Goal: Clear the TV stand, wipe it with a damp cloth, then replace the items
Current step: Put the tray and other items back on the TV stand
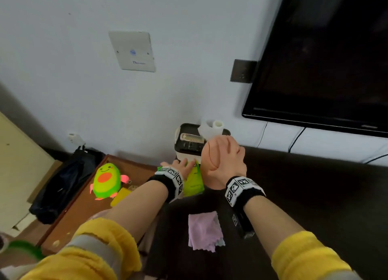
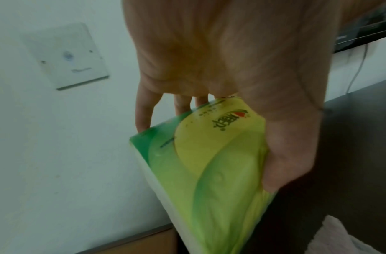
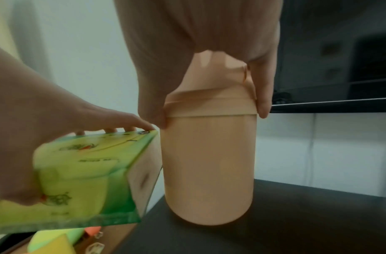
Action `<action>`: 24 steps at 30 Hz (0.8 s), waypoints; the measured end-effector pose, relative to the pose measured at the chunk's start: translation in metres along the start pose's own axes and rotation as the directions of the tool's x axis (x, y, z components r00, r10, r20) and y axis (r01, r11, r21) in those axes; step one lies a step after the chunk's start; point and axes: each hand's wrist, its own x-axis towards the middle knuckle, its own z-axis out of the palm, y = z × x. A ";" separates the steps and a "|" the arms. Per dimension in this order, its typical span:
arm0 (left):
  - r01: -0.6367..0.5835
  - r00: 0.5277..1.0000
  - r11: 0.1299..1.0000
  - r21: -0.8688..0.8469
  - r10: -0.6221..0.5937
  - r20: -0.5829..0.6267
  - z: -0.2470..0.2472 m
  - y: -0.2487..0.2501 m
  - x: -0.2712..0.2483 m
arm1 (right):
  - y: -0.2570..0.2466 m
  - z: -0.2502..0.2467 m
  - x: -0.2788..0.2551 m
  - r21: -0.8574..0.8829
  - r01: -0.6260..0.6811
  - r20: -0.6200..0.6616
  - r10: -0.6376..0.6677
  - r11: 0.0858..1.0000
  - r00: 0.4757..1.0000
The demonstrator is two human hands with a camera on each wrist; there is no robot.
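My left hand grips a green and yellow tissue pack, thumb on one side and fingers on the other, and holds it tilted in the air by the left end of the dark TV stand. Just to its right, my right hand grips the lid of a tall peach bottle from above. The bottle is upright at the stand's left end; I cannot tell whether its base touches the top. A pink cloth lies flat on the stand near me.
A tray with a remote and a paper roll sits against the wall behind my hands. The TV hangs above the stand. Left and lower, a brown table bears a green plush toy; a black bag stands beside it.
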 end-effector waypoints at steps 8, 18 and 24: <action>-0.266 0.961 0.957 0.117 0.272 -0.041 -0.031 0.077 0.064 | 0.108 -0.004 0.024 -0.013 -0.297 0.044 0.297 0.955 0.954; -0.323 0.946 0.946 0.043 0.324 -0.020 -0.057 0.188 0.161 | 0.241 -0.023 0.095 -0.067 -0.348 0.098 0.353 0.935 0.930; -0.210 0.960 0.977 0.025 0.211 -0.183 -0.056 0.237 0.229 | 0.297 -0.019 0.134 -0.076 -0.273 0.139 0.281 0.959 0.950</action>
